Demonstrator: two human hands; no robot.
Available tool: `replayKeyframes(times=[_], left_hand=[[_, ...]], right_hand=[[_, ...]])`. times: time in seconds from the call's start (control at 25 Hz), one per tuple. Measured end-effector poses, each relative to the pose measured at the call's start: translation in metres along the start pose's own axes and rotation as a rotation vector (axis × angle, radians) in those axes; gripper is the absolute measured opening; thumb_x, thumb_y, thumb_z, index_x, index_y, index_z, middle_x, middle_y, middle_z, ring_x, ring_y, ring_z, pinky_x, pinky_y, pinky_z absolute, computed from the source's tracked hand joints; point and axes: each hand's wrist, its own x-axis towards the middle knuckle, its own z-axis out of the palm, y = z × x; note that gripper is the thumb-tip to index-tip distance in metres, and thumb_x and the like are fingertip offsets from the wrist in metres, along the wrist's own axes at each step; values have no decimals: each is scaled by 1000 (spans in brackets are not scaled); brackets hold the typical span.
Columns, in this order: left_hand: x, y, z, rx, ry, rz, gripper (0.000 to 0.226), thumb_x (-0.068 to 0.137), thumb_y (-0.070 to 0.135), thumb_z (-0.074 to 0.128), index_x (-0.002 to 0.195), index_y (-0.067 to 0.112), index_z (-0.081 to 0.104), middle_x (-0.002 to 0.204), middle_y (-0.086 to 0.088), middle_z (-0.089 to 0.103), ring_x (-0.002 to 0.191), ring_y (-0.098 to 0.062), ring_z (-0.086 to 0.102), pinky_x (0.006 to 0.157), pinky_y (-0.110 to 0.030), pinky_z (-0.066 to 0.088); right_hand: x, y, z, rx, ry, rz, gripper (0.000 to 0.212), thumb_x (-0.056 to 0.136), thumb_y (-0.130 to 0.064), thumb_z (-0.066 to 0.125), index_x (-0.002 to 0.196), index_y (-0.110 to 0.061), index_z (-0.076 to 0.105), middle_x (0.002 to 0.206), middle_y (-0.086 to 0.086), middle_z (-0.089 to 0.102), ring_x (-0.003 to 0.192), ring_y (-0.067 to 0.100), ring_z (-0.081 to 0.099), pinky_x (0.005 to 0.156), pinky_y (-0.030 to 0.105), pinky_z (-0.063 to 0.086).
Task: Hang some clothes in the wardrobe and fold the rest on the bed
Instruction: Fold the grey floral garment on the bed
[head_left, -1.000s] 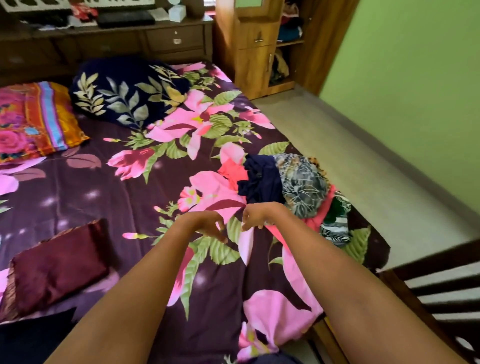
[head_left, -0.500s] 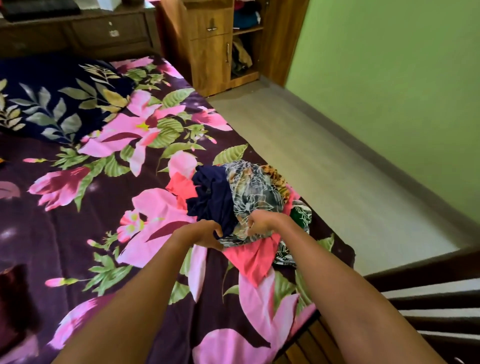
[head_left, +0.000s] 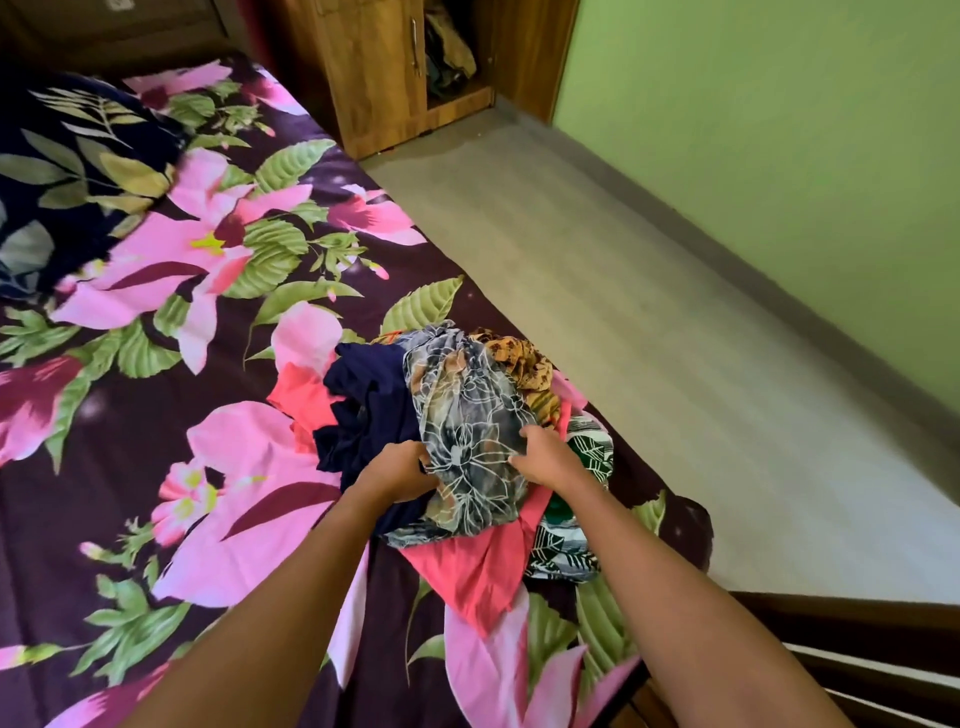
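You are showing a long, bare left forearm (head_left: 291, 587) and right forearm (head_left: 675, 587); your left hand (head_left: 400, 467) and right hand (head_left: 545, 457) are showing bare too.

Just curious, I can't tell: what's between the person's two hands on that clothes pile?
In the head view, a crumpled grey cloth with white flower outlines fills the gap; the left hand and right hand grip its sides.

No writing, label, brand, number or sign can be read anywhere, neither on the pile of clothes (head_left: 467, 431), nor on the floral bedsheet (head_left: 156, 415), nor on the wooden wardrobe (head_left: 374, 67).
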Motion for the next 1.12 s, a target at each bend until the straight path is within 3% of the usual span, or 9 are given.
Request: replayKeyframes(times=[0.2,0.32,0.4,0.52,0.6,0.68,0.76,0.88,1.12], left_hand=[[40,1,20,-397,74,-235,44,88,23,62,124,3,48,118,-12,58,96,-23,53,78,-30,41],[57,2,32,-802,88,-368,54,89,24,64,134,7,40,118,-12,57,103,-26,56,82,-35,44],[63,2,37,-933,85,-404,33,89,24,64,116,10,50,102,-11,57,90,-24,54,72,-33,41],[63,3,42,-971,69,-390,17,89,23,65,83,10,55,81,-6,51,81,-20,48,67,-30,37],[58,7,40,-928,215,-342,27,91,22,60,71,10,47,68,-3,43,68,-18,41,59,-29,31],[48,14,31,-874,388,-302,36,96,22,51,65,11,37,63,-2,36,59,-15,33,54,-31,24],[34,23,19,-870,500,-258,38,100,21,43,64,13,32,63,-1,34,57,-13,30,54,-32,23],[5,26,-1,-823,602,-129,34,101,21,41,68,14,35,65,1,36,59,-12,33,60,-34,23],[-63,33,-50,-812,791,82,26,99,21,45,83,1,51,66,2,46,64,-14,40,60,-29,31]], right_hand=[[33,9,12,229,174,67,65,92,-27,58,147,-11,25,150,15,27,137,30,32,111,43,34],[46,12,21,314,225,79,64,93,-31,56,145,-7,28,149,13,34,133,28,40,110,43,35],[51,14,24,348,274,82,49,95,-28,55,135,-3,44,137,13,49,124,27,49,107,40,37],[51,15,28,381,404,69,22,95,-21,54,101,-1,63,100,13,60,93,25,55,94,40,43],[40,9,25,496,491,67,19,99,-18,47,95,-4,59,84,0,54,77,19,52,84,39,45],[24,-3,20,535,583,-4,20,101,-15,41,94,-2,55,67,-9,44,62,11,45,87,37,38],[3,-20,11,512,678,-98,23,102,-11,38,96,3,55,61,-4,45,56,8,41,85,29,28],[-27,-48,-4,508,828,-234,21,101,-9,41,92,3,57,64,7,54,56,14,44,70,27,26],[-76,-92,-28,614,1002,-526,21,98,-10,41,86,1,55,58,-9,42,49,-2,35,46,17,31]])
